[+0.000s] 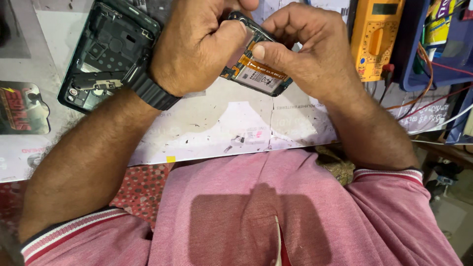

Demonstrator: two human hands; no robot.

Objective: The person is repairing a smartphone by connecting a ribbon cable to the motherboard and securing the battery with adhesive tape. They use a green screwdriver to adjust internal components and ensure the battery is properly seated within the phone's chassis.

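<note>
Phone (258, 69), opened with its back off, sits tilted above the white worktop (221, 128), held between both hands near the top middle of the view. Its battery and an orange flex strip show on the exposed side. Left hand (197, 44) is clenched around the phone's upper end, fingers curled tight, with a black watch (148, 83) on the wrist. Right hand (305, 49) grips the phone's far edge, its thumb (268, 53) pressed flat on the orange strip and the other fingers folded over the top. Just left of the left hand lies a dark green back frame (106, 49), inner side up, on the worktop. A yellow multimeter (377, 37) stands to the right, with red wires (423, 74) beside it.
</note>
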